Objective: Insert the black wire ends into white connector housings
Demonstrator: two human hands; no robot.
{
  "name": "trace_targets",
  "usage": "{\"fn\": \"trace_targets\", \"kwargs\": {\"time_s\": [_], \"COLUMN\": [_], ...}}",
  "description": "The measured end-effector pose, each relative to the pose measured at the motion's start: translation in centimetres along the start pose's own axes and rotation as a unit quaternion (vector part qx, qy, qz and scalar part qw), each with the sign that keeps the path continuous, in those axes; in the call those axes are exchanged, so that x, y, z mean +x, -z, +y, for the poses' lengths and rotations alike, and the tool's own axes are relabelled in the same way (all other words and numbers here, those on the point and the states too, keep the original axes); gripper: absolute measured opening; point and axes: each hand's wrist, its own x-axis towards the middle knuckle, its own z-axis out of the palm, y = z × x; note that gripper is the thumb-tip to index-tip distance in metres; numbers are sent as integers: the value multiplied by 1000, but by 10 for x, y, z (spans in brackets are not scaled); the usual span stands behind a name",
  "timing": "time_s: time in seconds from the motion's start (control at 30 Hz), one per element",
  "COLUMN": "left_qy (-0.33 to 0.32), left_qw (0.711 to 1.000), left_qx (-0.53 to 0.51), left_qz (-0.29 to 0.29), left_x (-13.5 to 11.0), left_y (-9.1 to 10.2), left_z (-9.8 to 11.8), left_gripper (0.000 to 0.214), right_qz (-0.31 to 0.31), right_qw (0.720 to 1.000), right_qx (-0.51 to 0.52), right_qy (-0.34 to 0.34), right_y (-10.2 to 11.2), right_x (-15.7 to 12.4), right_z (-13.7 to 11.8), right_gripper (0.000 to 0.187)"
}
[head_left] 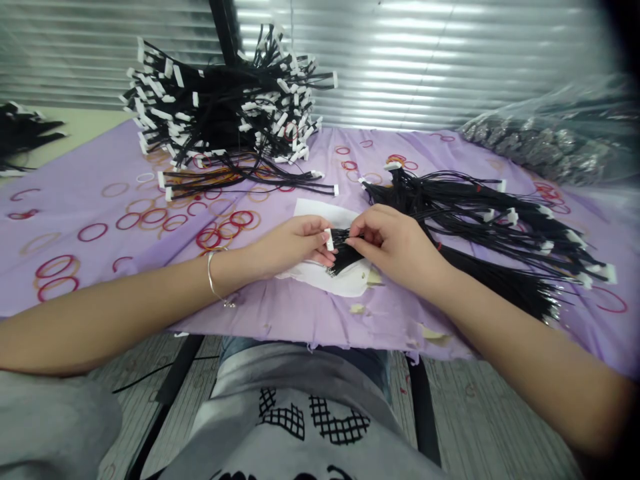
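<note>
Between thumb and fingers, my left hand [305, 240] pinches a small white connector [329, 240]. Short black wires run from the connector toward my right hand [390, 239], whose thumb and index finger are pressed together on a wire. Under both hands lies a white sheet of paper [345, 285]. The loose ends of a bundle of black wires [345, 259] rest on the paper, with metal tips at the left. To the right, partly behind my right forearm, spreads a pile of black wires with white connectors [465, 200].
A tall heap of black wire harnesses [220, 100] stands at the back left. Red and orange rubber bands [155, 216] lie scattered over the purple cloth [280, 307]. A clear plastic bag of metallic-looking parts [540, 143] sits at the back right, before window blinds [400, 67].
</note>
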Motion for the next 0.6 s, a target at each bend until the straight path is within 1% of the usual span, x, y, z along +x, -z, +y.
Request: {"fn": "trace_targets", "kwargs": {"time_s": [0.1,0.17,0.37,0.47,0.6], "left_qy": [4,4,0,1,2], "left_qw": [1000,1000,1000,1000,1000], "left_qx": [0,-2,-11,-18,-12], "left_qz": [1,1,-6,-11,-16], "left_x": [-1,-1,1,2,2], "left_y": [-1,-1,1,1,0], "left_z": [0,0,-2,-3,-3], "left_gripper": [9,9,9,12,13], "right_qz": [-30,-43,-77,-65,-70], "right_qw": [997,994,985,979,979], "right_qx": [-42,-69,-146,-191,-188], "right_qy": [63,75,47,35,37], "right_y": [3,5,4,1,2], "right_x": [1,1,2,1,1], "right_z": [-3,-5,-4,-5,-7], "right_gripper": [6,8,8,10,10]}}
